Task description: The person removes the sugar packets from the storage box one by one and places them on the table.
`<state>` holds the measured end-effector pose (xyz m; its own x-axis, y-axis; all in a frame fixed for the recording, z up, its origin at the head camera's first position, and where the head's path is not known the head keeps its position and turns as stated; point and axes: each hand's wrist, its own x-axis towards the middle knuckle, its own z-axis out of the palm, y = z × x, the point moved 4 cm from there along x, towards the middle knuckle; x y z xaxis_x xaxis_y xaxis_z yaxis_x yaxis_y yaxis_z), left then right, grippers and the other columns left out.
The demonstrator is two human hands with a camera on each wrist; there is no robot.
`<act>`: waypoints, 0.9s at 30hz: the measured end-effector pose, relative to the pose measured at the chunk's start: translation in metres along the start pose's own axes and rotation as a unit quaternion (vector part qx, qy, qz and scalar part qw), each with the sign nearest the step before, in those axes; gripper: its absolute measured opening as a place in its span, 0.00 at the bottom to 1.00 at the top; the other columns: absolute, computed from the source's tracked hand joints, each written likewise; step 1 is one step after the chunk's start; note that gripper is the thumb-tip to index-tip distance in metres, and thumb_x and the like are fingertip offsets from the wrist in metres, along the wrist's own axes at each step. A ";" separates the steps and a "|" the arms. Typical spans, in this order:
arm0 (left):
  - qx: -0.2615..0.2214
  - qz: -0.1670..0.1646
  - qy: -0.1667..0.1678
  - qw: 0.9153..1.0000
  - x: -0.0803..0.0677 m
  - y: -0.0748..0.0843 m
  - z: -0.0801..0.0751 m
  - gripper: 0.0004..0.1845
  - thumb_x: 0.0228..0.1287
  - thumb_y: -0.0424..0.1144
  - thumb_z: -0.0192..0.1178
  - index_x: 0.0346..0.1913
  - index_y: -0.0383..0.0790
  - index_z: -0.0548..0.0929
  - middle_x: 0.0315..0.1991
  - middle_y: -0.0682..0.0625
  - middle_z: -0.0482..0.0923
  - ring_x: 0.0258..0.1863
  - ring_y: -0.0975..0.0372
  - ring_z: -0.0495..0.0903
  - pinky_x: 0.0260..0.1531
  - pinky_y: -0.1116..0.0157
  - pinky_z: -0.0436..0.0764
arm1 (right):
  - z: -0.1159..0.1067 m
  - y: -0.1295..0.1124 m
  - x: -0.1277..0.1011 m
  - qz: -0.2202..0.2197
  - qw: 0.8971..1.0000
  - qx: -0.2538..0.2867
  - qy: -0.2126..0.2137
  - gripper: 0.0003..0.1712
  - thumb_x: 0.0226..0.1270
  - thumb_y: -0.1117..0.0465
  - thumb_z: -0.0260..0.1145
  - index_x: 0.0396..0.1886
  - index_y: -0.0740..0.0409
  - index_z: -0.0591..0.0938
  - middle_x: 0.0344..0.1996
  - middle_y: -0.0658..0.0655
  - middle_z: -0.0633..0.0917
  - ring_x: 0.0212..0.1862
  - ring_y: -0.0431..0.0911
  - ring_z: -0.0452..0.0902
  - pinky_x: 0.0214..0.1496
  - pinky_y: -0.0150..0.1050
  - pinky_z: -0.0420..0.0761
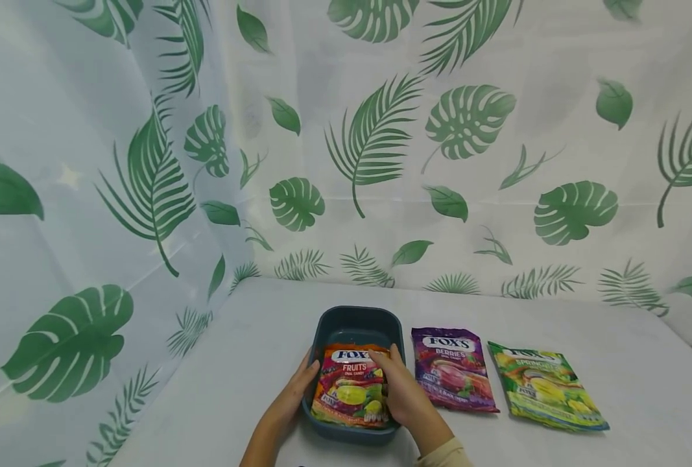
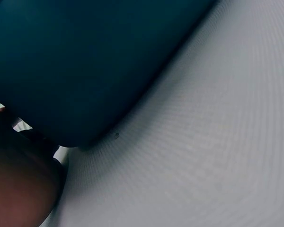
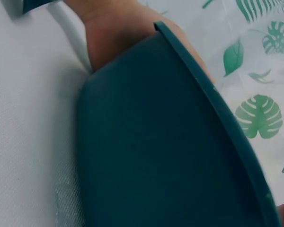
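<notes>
A dark teal rectangular box stands on the white table in front of me. Inside it, toward the near end, lies an orange-red bag of fruit candy, its printed front facing up. My left hand holds the left side of the box at its rim. Over the right rim, my right hand grips the bag's right edge, its thumb across the printed front; the other fingers are partly hidden. The box's outer wall fills much of the left wrist view. The right wrist view shows the wall up close, with my left hand beyond.
Right of the box lies a purple bag of berry candy. Farther right is a green and yellow candy bag. A white leaf-print curtain hangs behind and along the left of the table.
</notes>
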<state>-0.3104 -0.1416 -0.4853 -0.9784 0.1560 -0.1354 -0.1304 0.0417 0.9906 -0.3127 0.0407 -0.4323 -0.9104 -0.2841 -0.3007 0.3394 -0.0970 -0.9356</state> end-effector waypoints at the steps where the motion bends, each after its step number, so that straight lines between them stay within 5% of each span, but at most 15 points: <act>1: 0.000 0.001 -0.002 1.000 0.000 0.000 0.000 0.38 0.68 0.59 0.36 0.72 0.43 0.37 0.72 0.37 0.33 0.70 0.40 0.31 0.61 0.36 0.33 | -0.001 0.000 0.000 0.003 1.000 0.011 -0.007 0.54 0.67 0.46 0.52 0.68 0.55 0.22 0.67 0.73 0.26 0.66 0.74 0.25 0.62 0.69 0.33; 6: -0.003 0.002 -0.009 1.000 -0.001 -0.001 0.001 0.38 0.69 0.57 0.36 0.72 0.44 0.37 0.72 0.36 0.34 0.70 0.40 0.32 0.61 0.36 0.33 | 0.001 0.001 0.001 0.016 0.999 0.018 -0.041 0.49 0.67 0.52 0.52 0.70 0.56 0.29 0.68 0.72 0.30 0.66 0.75 0.29 0.64 0.69 0.36; 10: -0.003 -0.001 -0.003 1.000 -0.001 -0.001 0.001 0.38 0.68 0.58 0.37 0.72 0.45 0.38 0.72 0.37 0.35 0.70 0.40 0.32 0.61 0.36 0.33 | 0.005 0.003 0.000 0.013 0.997 -0.027 -0.067 0.45 0.67 0.52 0.52 0.72 0.56 0.37 0.69 0.72 0.37 0.67 0.71 0.38 0.65 0.67 0.44; 16: -0.007 0.005 -0.007 1.000 -0.002 0.001 0.000 0.38 0.68 0.59 0.37 0.72 0.45 0.37 0.72 0.36 0.35 0.69 0.39 0.33 0.62 0.37 0.35 | 0.009 0.004 -0.001 -0.013 0.990 -0.091 -0.108 0.48 0.65 0.57 0.57 0.72 0.50 0.36 0.68 0.74 0.40 0.65 0.70 0.50 0.62 0.65 0.56; 27: -0.017 0.003 -0.021 1.000 -0.002 -0.002 0.001 0.39 0.68 0.59 0.37 0.72 0.45 0.35 0.72 0.35 0.32 0.69 0.38 0.32 0.62 0.37 0.36 | 0.005 0.009 0.002 -0.028 0.989 -0.139 -0.042 0.52 0.53 0.76 0.58 0.73 0.45 0.45 0.67 0.74 0.47 0.57 0.65 0.65 0.54 0.59 0.71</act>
<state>-0.3086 -0.1411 -0.4871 -0.9718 0.1967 -0.1302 -0.1315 0.0067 0.9913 -0.3099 0.0343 -0.4406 -0.8994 -0.3643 -0.2416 0.2002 0.1482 -0.9685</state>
